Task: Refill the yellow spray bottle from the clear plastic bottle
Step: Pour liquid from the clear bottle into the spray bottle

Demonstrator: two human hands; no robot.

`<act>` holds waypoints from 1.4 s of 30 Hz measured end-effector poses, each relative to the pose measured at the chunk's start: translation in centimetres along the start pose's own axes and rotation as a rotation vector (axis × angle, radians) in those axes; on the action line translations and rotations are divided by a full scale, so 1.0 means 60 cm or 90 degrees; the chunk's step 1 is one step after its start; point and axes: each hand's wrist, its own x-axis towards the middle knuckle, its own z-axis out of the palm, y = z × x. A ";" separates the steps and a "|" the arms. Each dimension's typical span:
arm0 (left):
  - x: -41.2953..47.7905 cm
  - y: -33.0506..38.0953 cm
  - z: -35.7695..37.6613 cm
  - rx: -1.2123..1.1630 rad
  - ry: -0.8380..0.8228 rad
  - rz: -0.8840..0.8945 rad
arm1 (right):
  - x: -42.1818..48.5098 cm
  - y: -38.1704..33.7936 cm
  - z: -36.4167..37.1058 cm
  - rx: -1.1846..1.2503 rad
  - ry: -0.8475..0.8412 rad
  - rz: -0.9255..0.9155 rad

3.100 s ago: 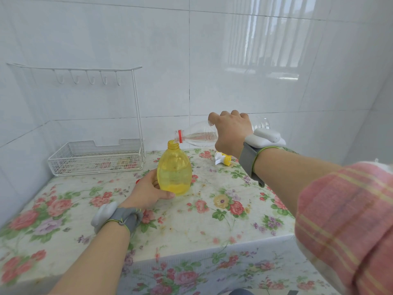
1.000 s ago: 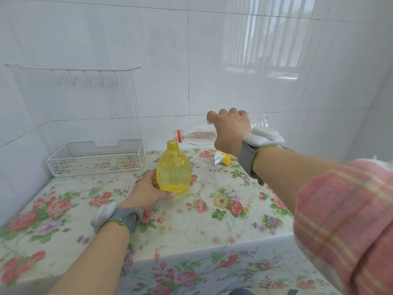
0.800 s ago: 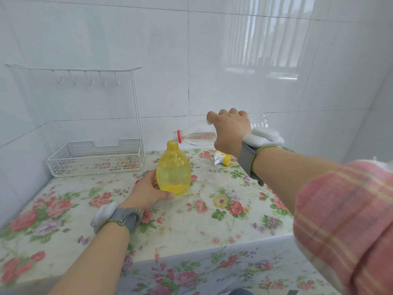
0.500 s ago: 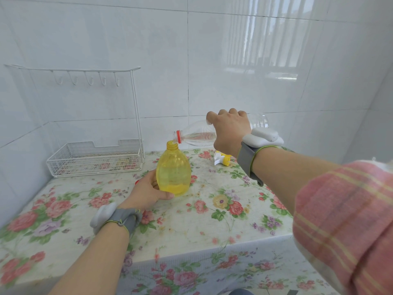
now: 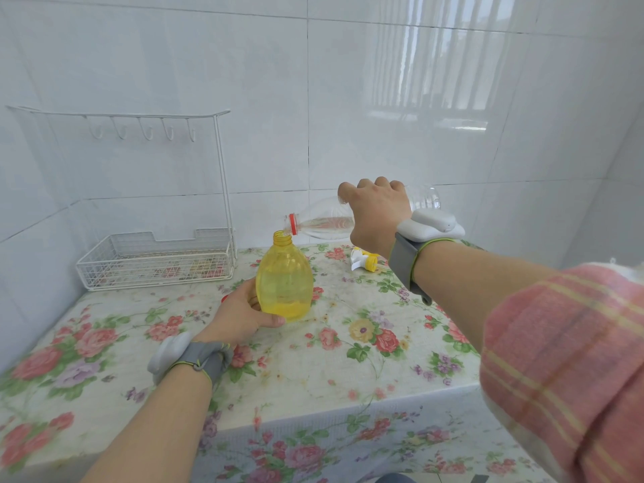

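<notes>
Clearly the pour is under way, and it is judged to be the middle of the job rather than its end. The yellow spray bottle stands upright on the flowered tablecloth with its neck open. The left hand wraps round the lower left side of it, thumb across the front near the base, steadying it.

Above and to the right of the yellow spray bottle, the right hand grasps the clear plastic bottle from on top, fingers curled over its body. That bottle lies almost level, and its uncapped mouth sits just over the open neck, close to touching the rim. Only a shallow layer of liquid shows along its lower side, so little seems left to transfer.

How full the yellow spray bottle is cannot be read with certainty through its tinted wall.

The spray head lies on its side behind and to the right of the yellow spray bottle, well apart from it. A white wire rack stands behind and to the left.

What remains, by this reckoning: finish emptying, set the clear plastic bottle aside, and fit the spray head back on.
</notes>
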 end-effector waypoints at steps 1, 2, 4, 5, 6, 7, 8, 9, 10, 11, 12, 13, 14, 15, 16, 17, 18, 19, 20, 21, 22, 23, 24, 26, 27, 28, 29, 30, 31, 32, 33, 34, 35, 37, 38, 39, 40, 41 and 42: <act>0.000 0.000 0.000 0.003 0.001 0.001 | 0.000 0.000 0.001 -0.001 0.004 -0.002; 0.000 0.000 0.000 0.005 0.002 0.003 | 0.000 0.000 0.002 -0.001 0.006 -0.003; -0.001 0.000 0.000 0.006 0.002 0.004 | 0.000 -0.001 0.002 -0.004 0.001 -0.003; -0.001 0.000 0.000 0.005 0.001 0.004 | 0.000 0.000 0.001 -0.006 0.000 -0.004; -0.001 0.001 0.000 0.004 -0.001 0.004 | -0.001 0.000 0.001 -0.006 0.001 -0.008; -0.001 0.000 0.000 0.004 -0.002 0.005 | -0.001 0.000 0.001 -0.005 0.003 -0.012; -0.001 0.000 -0.001 0.005 -0.003 0.006 | -0.002 0.002 0.000 -0.004 0.004 -0.015; -0.001 0.000 -0.001 0.006 -0.004 0.007 | -0.003 0.002 0.000 -0.004 0.003 -0.015; -0.001 0.000 -0.001 0.007 -0.004 0.007 | -0.003 0.003 -0.001 -0.003 0.002 -0.014; -0.001 0.000 -0.001 0.007 -0.003 0.006 | -0.003 0.002 -0.002 -0.003 0.000 -0.014; 0.000 -0.001 -0.002 0.009 -0.002 0.005 | -0.002 0.002 -0.002 -0.003 -0.002 -0.013; 0.000 -0.001 -0.002 0.011 -0.001 0.004 | -0.003 0.001 -0.003 -0.004 -0.006 -0.011; 0.001 -0.002 -0.002 0.011 0.000 0.003 | -0.002 0.000 -0.003 -0.004 -0.010 -0.010; 0.001 -0.003 -0.002 0.011 0.002 0.003 | -0.003 0.001 -0.003 -0.004 -0.012 -0.009; 0.001 -0.003 -0.002 0.011 0.004 0.002 | -0.003 0.001 -0.002 -0.002 -0.013 -0.009; 0.002 -0.004 -0.003 0.011 0.005 0.001 | -0.004 0.001 -0.001 0.001 -0.014 -0.009; 0.002 -0.004 -0.003 0.011 0.005 0.000 | -0.005 0.002 0.000 0.006 -0.015 -0.008; 0.003 -0.005 -0.004 0.011 0.005 -0.001 | -0.007 0.003 0.000 0.013 -0.019 -0.007; 0.004 -0.005 -0.004 0.011 0.003 -0.003 | -0.008 0.003 0.001 0.020 -0.023 -0.005; 0.004 -0.005 -0.004 0.011 0.002 -0.003 | -0.010 0.004 0.002 0.027 -0.029 -0.002; 0.004 -0.005 -0.003 0.011 0.001 -0.003 | -0.012 0.004 0.004 0.033 -0.033 0.001; 0.004 -0.005 -0.003 0.011 0.001 -0.003 | -0.015 0.004 0.006 0.039 -0.038 0.003; 0.004 -0.005 -0.002 0.009 0.002 -0.003 | -0.016 0.003 0.007 0.045 -0.043 0.005; 0.003 -0.004 -0.002 0.001 0.004 -0.004 | -0.018 0.002 0.010 0.057 -0.059 0.015; 0.003 -0.004 -0.001 -0.002 0.006 -0.005 | -0.019 0.002 0.011 0.063 -0.068 0.025; 0.003 -0.005 -0.001 -0.004 0.009 -0.007 | -0.020 0.001 0.011 0.076 -0.077 0.037; 0.004 -0.005 -0.001 -0.005 0.010 -0.009 | -0.022 0.002 0.012 0.093 -0.086 0.050; 0.003 -0.005 -0.002 -0.006 0.015 -0.012 | -0.023 0.000 0.014 0.109 -0.093 0.055; 0.004 -0.005 -0.001 -0.007 0.013 -0.015 | -0.025 0.001 0.017 0.119 -0.100 0.059; 0.004 -0.005 0.002 -0.008 0.011 -0.017 | -0.030 0.003 0.021 0.124 -0.108 0.065; 0.002 -0.005 -0.002 -0.005 0.016 -0.017 | -0.030 -0.001 0.023 0.135 -0.114 0.068; 0.004 -0.005 0.000 -0.005 0.014 -0.019 | -0.032 0.001 0.025 0.147 -0.122 0.081; 0.004 -0.005 -0.001 -0.005 0.015 -0.025 | -0.034 0.000 0.027 0.167 -0.134 0.095; 0.003 -0.006 -0.002 0.000 0.019 -0.029 | -0.034 -0.001 0.029 0.231 -0.149 0.115; 0.002 -0.005 0.000 0.004 0.020 -0.027 | -0.035 0.000 0.030 0.267 -0.155 0.122; 0.002 -0.003 0.002 0.009 0.022 -0.025 | -0.037 0.002 0.032 0.304 -0.158 0.128; 0.001 -0.001 0.004 0.013 0.025 -0.020 | -0.039 0.004 0.034 0.343 -0.158 0.131; 0.001 0.002 0.004 0.022 0.028 -0.016 | -0.040 0.005 0.035 0.382 -0.154 0.130; 0.000 0.003 0.003 0.034 0.030 -0.012 | -0.044 0.006 0.037 0.416 -0.148 0.133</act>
